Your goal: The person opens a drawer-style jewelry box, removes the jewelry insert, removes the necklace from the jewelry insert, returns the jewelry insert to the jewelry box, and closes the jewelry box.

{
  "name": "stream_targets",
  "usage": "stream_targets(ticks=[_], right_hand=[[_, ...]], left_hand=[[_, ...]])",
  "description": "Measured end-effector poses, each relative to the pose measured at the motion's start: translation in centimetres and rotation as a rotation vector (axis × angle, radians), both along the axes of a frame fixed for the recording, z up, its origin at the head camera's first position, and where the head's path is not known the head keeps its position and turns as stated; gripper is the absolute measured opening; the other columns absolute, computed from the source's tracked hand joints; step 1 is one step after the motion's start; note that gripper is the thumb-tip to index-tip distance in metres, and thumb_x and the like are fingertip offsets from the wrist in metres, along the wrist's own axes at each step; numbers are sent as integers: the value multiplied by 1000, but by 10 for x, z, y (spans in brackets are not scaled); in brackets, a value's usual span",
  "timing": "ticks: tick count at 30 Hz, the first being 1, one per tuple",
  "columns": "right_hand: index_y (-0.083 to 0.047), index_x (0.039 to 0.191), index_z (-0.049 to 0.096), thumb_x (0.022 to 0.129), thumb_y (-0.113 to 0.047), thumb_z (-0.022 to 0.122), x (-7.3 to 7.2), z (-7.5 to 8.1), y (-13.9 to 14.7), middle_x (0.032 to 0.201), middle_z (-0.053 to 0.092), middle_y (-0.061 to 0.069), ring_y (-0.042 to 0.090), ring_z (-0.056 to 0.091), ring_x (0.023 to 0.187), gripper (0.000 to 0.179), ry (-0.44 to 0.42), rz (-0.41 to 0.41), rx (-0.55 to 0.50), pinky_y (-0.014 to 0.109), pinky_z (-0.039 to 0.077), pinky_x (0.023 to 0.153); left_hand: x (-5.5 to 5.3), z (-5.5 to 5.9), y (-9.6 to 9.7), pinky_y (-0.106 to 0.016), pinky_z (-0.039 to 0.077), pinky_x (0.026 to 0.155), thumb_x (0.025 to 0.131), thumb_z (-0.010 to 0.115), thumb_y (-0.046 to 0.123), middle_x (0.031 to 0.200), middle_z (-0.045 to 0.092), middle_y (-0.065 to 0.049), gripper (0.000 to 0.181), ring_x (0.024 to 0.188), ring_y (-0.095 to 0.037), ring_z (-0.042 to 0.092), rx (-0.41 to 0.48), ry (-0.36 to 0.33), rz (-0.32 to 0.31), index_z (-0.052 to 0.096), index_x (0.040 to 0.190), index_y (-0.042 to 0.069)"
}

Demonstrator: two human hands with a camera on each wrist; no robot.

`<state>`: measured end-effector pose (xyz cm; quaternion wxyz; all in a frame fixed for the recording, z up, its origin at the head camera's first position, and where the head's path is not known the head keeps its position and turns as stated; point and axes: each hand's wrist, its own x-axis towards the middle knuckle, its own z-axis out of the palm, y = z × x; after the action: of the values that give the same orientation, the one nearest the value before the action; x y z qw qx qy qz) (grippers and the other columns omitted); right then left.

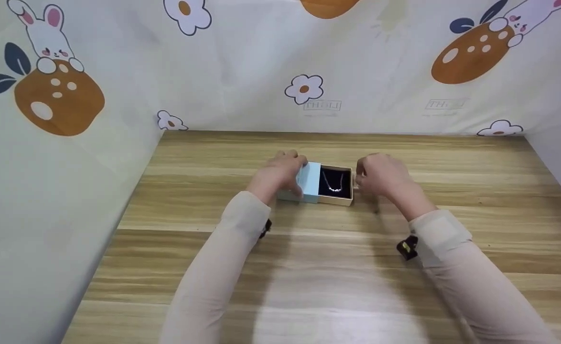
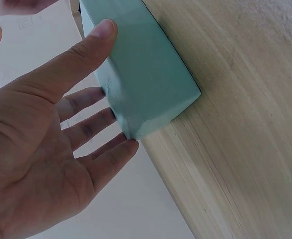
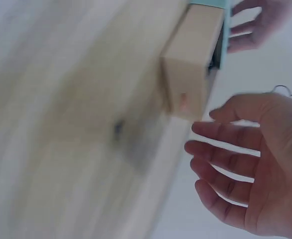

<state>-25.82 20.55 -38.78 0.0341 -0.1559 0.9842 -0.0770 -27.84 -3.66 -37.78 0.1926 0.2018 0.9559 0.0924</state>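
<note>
A small jewelry box lies on the wooden table, with a light-blue sleeve (image 1: 312, 183) and a tan drawer (image 1: 336, 201) partly out of its right end. Inside the drawer, a silver chain necklace (image 1: 334, 189) rests on a black pad. My left hand (image 1: 280, 173) holds the sleeve, its thumb (image 2: 93, 45) on one face and its fingers along the opposite edge. Just off the drawer's end is my right hand (image 1: 383, 174). Its fingers (image 3: 225, 157) are loosely bent with nothing visible between them in the right wrist view. A small pinkish tab (image 3: 183, 102) marks the drawer's end face.
The wood-grain table (image 1: 328, 267) stretches around the box on all sides. Behind it and to the left hangs a pale sheet (image 1: 242, 62) printed with rabbits and flowers. A dark wrist camera (image 1: 408, 247) sits under the right sleeve cuff.
</note>
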Motion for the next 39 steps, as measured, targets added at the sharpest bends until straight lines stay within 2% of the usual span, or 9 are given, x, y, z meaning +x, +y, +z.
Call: stream_targets(ticks=[4,7,14,18,25,32,39], right_hand=[[-4,102,74,88,-17,61,-1,10,-6,99,74,15,36,68,94,22,26,10,-31,51,55,77],[-5,104,74,88,-15,62,-2,12,-11,101,74,15,34,68,95,22,31,24,-47,49,56,78],[-4,102,74,89,-13,67,-4,6,-23,100,73,14,32,69,91,18,44,80,-84,47,56,79],[-2,103,73,90,-14,69,-6,-2,-29,102,73,15,32,69,94,18,40,125,-103,47,56,84],[1,116,70,93,-17,68,-8,-15,-33,116,70,20,37,68,107,29,7,142,-85,49,55,93],[0,125,66,91,-33,72,-8,-21,-37,120,69,19,37,67,107,48,-38,128,-55,51,54,92],[-2,130,64,87,-38,76,-8,-22,-41,121,68,18,35,66,104,57,-60,132,-9,52,53,92]], left_hand=[[0,-1,0,-44,41,111,78,86,28,145,45,-11,81,132,-30,41,-6,3,-1,45,146,13],[0,-2,0,-44,42,110,77,86,27,144,46,-11,80,132,-30,42,5,2,-3,46,145,13],[0,-1,1,-44,41,111,77,87,27,144,46,-11,80,132,-31,41,4,6,-10,46,145,12],[0,-2,2,-45,42,110,77,87,27,145,45,-12,80,132,-31,41,-4,10,-13,46,145,12],[-1,-1,4,-45,41,111,77,87,27,148,44,-11,81,133,-30,41,4,0,2,45,146,13],[0,-2,3,-44,40,113,78,87,27,149,43,-10,82,133,-29,40,8,-6,10,44,147,14],[0,-3,1,-44,39,113,78,86,26,149,43,-10,81,134,-29,40,13,-3,13,45,147,14]])
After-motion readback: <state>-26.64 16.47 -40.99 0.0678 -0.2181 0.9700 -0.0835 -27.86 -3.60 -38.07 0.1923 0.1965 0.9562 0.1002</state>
